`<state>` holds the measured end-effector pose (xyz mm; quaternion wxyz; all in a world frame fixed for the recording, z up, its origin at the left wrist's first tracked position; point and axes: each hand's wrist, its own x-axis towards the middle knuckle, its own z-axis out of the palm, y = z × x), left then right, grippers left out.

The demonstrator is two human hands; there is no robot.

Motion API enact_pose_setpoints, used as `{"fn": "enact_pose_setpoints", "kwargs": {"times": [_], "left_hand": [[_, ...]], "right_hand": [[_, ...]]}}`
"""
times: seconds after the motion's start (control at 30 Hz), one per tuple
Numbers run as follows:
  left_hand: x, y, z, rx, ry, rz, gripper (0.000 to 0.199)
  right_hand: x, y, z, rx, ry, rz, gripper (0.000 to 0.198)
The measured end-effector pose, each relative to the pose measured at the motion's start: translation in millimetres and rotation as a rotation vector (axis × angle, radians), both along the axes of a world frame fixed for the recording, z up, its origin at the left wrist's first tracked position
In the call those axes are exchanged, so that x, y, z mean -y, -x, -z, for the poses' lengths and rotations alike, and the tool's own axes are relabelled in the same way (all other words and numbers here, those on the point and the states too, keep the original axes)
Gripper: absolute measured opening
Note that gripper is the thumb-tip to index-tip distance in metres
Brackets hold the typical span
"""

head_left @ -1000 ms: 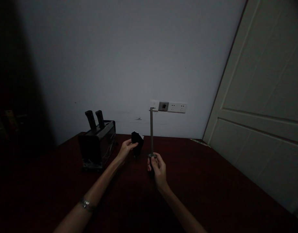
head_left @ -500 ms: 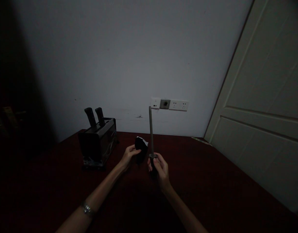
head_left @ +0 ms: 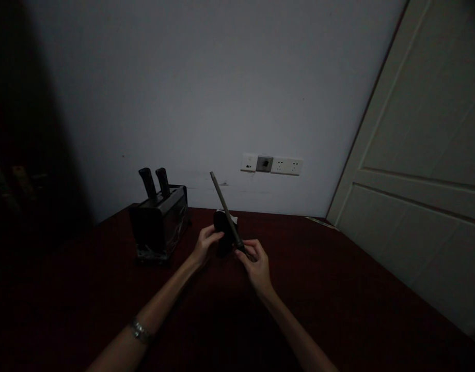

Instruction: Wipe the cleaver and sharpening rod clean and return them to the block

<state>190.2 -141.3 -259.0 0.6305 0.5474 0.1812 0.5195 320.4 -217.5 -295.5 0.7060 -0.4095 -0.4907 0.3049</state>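
Note:
My right hand (head_left: pixel 259 268) grips a honing steel (head_left: pixel 222 202) by its dark handle, near the guard. The long grey rod tilts up and to the left. My left hand (head_left: pixel 203 247) pinches a black cloth (head_left: pixel 221 223) that shows a whitish patch along its top right edge. The rod crosses in front of the cloth, but I cannot tell whether the two touch. To the left of my hands stands a dark knife block (head_left: pixel 148 232) with two black knife handles (head_left: pixel 147 182) sticking out of its top.
Everything rests on a dark red table (head_left: pixel 318 268). Behind it rises a pale wall with a row of sockets (head_left: pixel 287 166). At right is a light panelled door (head_left: pixel 408 206). A thin patterned strip (head_left: pixel 321 223) lies near the table's far right edge. The room is dim.
The honing steel has swung from nearly upright to a leftward tilt, over the cloth. My right hand has turned with it. My left hand still holds the cloth in about the same place.

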Motion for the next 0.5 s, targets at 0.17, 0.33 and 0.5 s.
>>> {"fn": "enact_pose_setpoints", "kwargs": {"times": [0.17,0.33,0.5], "left_hand": [[8,-5,-1.9,-0.163,-0.158,0.012,0.025],[19,-11,-10.2,-0.186,-0.192,-0.027,0.028],[31,-21,-10.7,-0.106,-0.058,0.002,0.03]], "right_hand": [[-7,-3,8,-0.062,-0.025,0.068,0.026],[-9,-2,9,-0.049,-0.043,0.078,0.025],[-9,-1,9,-0.02,-0.059,0.131,0.016]]}}
